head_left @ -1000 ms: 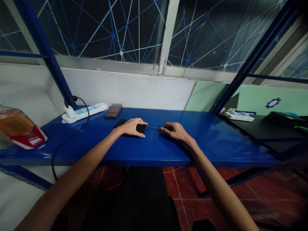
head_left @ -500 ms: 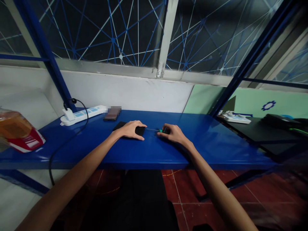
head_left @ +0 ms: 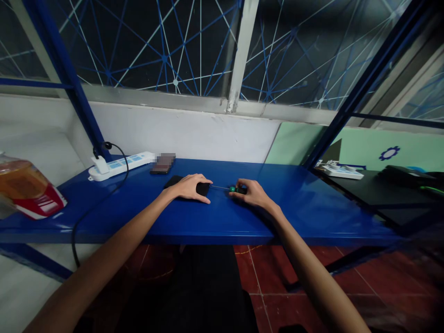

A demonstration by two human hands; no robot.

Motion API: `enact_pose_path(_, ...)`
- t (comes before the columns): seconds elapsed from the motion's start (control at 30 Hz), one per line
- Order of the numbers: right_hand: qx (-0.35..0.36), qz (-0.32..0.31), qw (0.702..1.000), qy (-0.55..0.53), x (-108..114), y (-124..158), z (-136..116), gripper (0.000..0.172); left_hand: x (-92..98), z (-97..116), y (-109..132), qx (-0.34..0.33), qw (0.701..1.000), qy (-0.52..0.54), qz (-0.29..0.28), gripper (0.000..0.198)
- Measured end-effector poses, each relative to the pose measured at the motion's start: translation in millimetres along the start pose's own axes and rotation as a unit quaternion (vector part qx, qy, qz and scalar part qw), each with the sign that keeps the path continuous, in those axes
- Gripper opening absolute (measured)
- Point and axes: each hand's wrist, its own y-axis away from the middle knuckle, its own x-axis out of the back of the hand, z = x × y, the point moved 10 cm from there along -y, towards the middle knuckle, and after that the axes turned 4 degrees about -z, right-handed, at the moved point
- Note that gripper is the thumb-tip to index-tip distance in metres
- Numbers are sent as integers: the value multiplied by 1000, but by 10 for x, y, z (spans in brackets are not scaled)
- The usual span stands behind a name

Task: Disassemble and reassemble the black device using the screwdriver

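Note:
A flat black device (head_left: pixel 203 188) lies on the blue table (head_left: pixel 215 217). My left hand (head_left: pixel 189 187) rests on top of it with the fingers curled over its near edge, pressing it down. My right hand (head_left: pixel 251 193) is closed on the black and green handle of a small screwdriver (head_left: pixel 234 189). Its thin shaft points left, with the tip at the right edge of the black device.
A white power strip (head_left: pixel 120 163) with a plugged-in black cable sits at the back left, a dark phone (head_left: pixel 162 163) beside it. An orange and red bag (head_left: pixel 26 187) lies at the far left. A black table (head_left: pixel 388 196) with gear adjoins on the right.
Both hands stay at the black device. My right hand has shifted slightly on the screwdriver handle, and more of the green collar shows now.

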Motion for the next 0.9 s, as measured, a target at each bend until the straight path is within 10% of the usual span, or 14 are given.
enact_pose_path(0.9,-47,-9,999,5,-8,28,3,42,17,0,7,10,1000,3,1,84)
